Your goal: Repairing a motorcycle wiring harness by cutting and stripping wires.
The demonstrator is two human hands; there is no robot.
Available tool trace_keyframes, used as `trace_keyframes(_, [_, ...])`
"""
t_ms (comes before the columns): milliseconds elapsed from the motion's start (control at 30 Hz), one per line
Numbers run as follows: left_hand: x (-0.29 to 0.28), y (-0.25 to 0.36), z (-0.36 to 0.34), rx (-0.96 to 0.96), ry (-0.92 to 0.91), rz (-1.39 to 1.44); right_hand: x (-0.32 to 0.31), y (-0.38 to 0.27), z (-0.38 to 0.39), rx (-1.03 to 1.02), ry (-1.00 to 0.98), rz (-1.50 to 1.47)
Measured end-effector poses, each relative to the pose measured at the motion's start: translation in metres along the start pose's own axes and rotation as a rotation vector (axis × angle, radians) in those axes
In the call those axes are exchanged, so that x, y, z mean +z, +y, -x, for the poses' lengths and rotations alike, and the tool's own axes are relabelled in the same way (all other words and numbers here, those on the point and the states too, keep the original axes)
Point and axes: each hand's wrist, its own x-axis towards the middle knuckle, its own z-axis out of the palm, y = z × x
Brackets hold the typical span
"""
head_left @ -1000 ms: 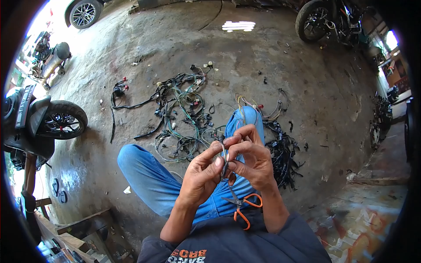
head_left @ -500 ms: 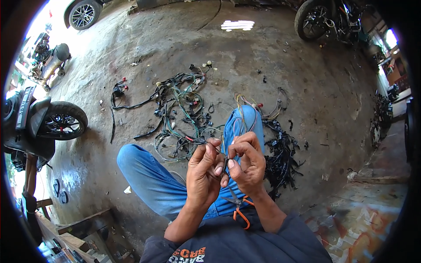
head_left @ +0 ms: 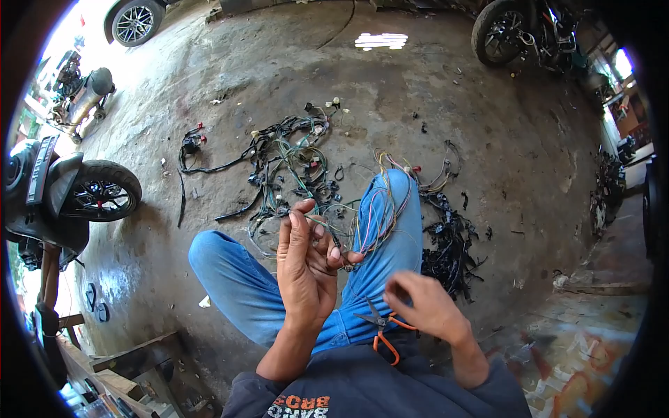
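Observation:
My left hand is raised over my lap, fingers pinched on a bundle of thin coloured wires that drape over my right knee in blue jeans. My right hand has dropped to my lap, fingers loosely curled, right beside orange-handled pliers lying on my thigh. It holds nothing that I can see.
A tangle of wire harnesses lies on the concrete floor ahead, and a black heap of wiring sits right of my knee. A scooter stands at the left, a motorcycle at the far right, a car wheel at the top left.
My right hand has let go of the wires and moved down and right to my lap near the pliers. My left hand keeps the wires and has shifted slightly left.

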Motion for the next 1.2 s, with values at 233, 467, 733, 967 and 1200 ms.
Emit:
trace_keyframes(233, [0.002, -0.005, -0.005, -0.045, -0.083, 0.114, 0.057, 0.039, 0.075, 0.252, -0.148, 0.257])
trace_keyframes(467, [0.006, -0.004, -0.008, -0.065, -0.137, 0.073, 0.065, 0.036, 0.074, 0.28, -0.035, -0.18])
trace_keyframes(733, [0.002, 0.001, -0.006, -0.023, -0.186, 0.038, 0.006, 0.015, 0.059, 0.139, 0.094, -0.881])
trace_keyframes(967, [0.007, -0.007, 0.001, -0.014, -0.13, -0.116, -0.005, -0.036, 0.025, -0.11, -0.258, -1.08])
trace_keyframes(1200, [0.008, -0.004, 0.007, 0.007, -0.08, -0.152, 0.003, -0.046, 0.008, -0.135, -0.201, -0.956])
